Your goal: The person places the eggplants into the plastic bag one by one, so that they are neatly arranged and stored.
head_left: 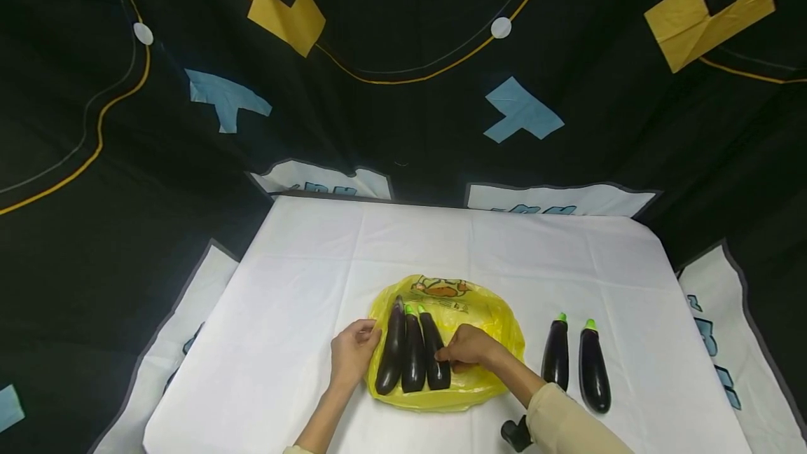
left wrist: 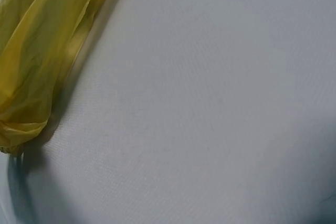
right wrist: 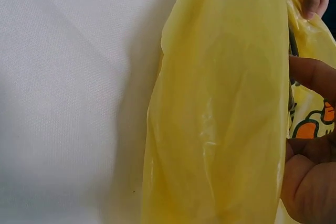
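Three dark purple eggplants lie side by side in an open yellow plastic bag: the left eggplant, the middle eggplant and the right eggplant. At the bag's left rim, my left hand pinches the plastic, its fingertips also showing in the right wrist view. My right hand reaches into the bag with bent fingers touching the right eggplant. In the right wrist view its thumb stands apart from a finger, and the bag wall hides the fingertips.
Two more eggplants lie on the white table right of the bag: one eggplant close to the right sleeve, another eggplant farther right. A small black object sits by that sleeve. Dark patterned cloth hangs behind.
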`<state>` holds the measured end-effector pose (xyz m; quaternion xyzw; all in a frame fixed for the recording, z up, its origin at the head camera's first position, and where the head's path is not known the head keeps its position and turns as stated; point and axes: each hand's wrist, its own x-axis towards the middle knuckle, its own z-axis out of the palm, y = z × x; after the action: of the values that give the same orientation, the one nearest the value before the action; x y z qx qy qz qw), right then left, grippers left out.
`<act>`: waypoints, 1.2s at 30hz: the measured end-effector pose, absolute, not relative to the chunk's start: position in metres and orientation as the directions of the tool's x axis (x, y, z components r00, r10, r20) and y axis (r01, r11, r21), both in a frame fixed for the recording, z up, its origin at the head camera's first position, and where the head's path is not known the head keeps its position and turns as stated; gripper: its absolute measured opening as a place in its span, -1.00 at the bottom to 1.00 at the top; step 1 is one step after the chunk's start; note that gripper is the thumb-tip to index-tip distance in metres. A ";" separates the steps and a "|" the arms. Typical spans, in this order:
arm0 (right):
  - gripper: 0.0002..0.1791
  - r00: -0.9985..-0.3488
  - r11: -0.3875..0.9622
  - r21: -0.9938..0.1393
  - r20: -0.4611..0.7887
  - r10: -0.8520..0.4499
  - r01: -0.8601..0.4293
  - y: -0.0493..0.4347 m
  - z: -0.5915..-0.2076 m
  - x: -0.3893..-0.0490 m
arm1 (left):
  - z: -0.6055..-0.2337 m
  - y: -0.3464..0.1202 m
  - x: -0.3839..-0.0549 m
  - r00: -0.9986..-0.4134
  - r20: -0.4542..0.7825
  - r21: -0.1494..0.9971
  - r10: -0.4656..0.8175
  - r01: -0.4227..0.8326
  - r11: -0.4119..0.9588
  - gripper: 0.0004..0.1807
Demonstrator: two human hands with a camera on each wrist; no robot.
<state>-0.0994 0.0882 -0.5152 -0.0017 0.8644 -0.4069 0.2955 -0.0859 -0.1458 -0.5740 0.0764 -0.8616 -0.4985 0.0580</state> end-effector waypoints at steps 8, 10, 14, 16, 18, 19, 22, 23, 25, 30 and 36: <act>-0.71 -0.826 0.642 -0.723 -0.508 -0.244 0.254 0.092 -0.513 -0.100 | -0.573 -0.144 -0.086 -0.982 0.030 0.870 -0.187 -0.066 0.489 -0.88; -0.72 -0.827 0.637 -0.728 -0.504 -0.248 0.253 0.093 -0.512 -0.101 | -0.572 -0.144 -0.085 -0.982 0.028 0.867 -0.187 -0.070 0.493 -0.87; -0.71 -0.835 0.618 -0.749 -0.484 -0.262 0.240 0.097 -0.508 -0.101 | -0.572 -0.144 -0.085 -0.982 0.029 0.862 -0.186 -0.069 0.502 -0.87; -0.71 -0.840 0.606 -0.762 -0.469 -0.272 0.229 0.100 -0.506 -0.101 | -0.572 -0.144 -0.085 -0.982 0.035 0.861 -0.186 -0.065 0.504 -0.88; -0.70 -0.843 0.597 -0.770 -0.461 -0.278 0.225 0.102 -0.505 -0.102 | -0.572 -0.144 -0.085 -0.982 0.041 0.860 -0.186 -0.060 0.506 -0.88; -0.69 -0.843 0.600 -0.769 -0.460 -0.279 0.222 0.103 -0.504 -0.102 | -0.572 -0.144 -0.085 -0.982 0.045 0.860 -0.186 -0.057 0.507 -0.88; -0.65 -0.841 0.603 -0.767 -0.463 -0.281 0.220 0.106 -0.501 -0.102 | -0.572 -0.145 -0.085 -0.981 0.049 0.862 -0.188 -0.054 0.504 -0.88; -0.63 -0.839 0.597 -0.771 -0.463 -0.287 0.221 0.107 -0.500 -0.102 | -0.572 -0.145 -0.085 -0.981 0.049 0.860 -0.188 -0.054 0.507 -0.88; -0.59 -0.835 0.580 -0.784 -0.459 -0.303 0.221 0.110 -0.496 -0.102 | -0.571 -0.145 -0.085 -0.981 0.048 0.862 -0.189 -0.055 0.505 -0.88; -0.64 -0.825 0.513 -0.821 -0.457 -0.332 0.249 0.118 -0.488 -0.099 | -0.573 -0.145 -0.086 -0.981 0.044 0.864 -0.187 -0.056 0.501 -0.88; -0.68 -0.830 0.458 -0.831 -0.477 -0.289 0.318 0.129 -0.480 -0.094 | -0.573 -0.146 -0.085 -0.982 0.047 0.866 -0.183 -0.051 0.498 -0.87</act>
<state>-0.0938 0.1286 -0.4803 0.0087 0.8024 -0.5207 0.2914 -0.0855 -0.1455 -0.5732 0.0677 -0.8628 -0.4966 0.0664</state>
